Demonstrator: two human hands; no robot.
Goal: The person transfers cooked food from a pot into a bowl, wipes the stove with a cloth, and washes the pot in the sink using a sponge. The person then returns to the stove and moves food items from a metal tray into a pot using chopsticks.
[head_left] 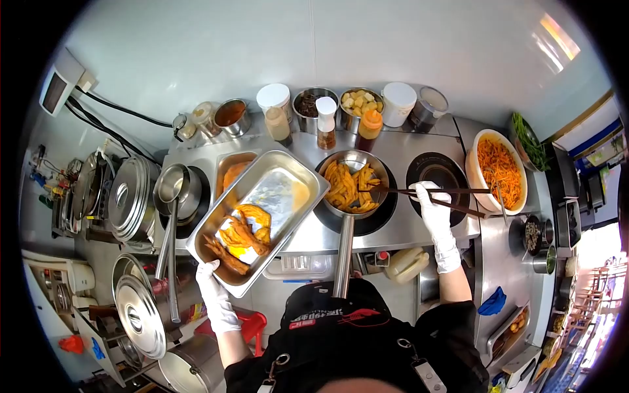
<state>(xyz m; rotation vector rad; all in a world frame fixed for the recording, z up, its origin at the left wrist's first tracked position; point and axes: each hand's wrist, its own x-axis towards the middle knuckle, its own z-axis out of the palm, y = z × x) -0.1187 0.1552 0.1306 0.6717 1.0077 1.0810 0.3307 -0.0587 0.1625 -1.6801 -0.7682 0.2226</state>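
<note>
My left hand [215, 298], in a white glove, grips the near left corner of a rectangular metal tray [278, 187]. The tray is tilted, its far right corner close to the pan. Several browned meat pieces [242, 236] lie at its near end, with liquid and residue beyond. In my gloved right hand [434, 213] is a pair of long dark chopsticks [401, 191], their tips among yellow-brown food pieces [344, 187] in a long-handled metal pan [346, 252]. That pan sits on a round black burner. I cannot tell exactly what kind of food it is.
Behind the burners stand sauce bottles [370, 128], white tubs [399, 103] and metal pots [362, 101]. A bowl of shredded carrot [501, 173] is on the right, beside a second burner [436, 170]. Ladles [172, 229] and lidded pots [131, 200] crowd the left; a red stool [252, 327] is below.
</note>
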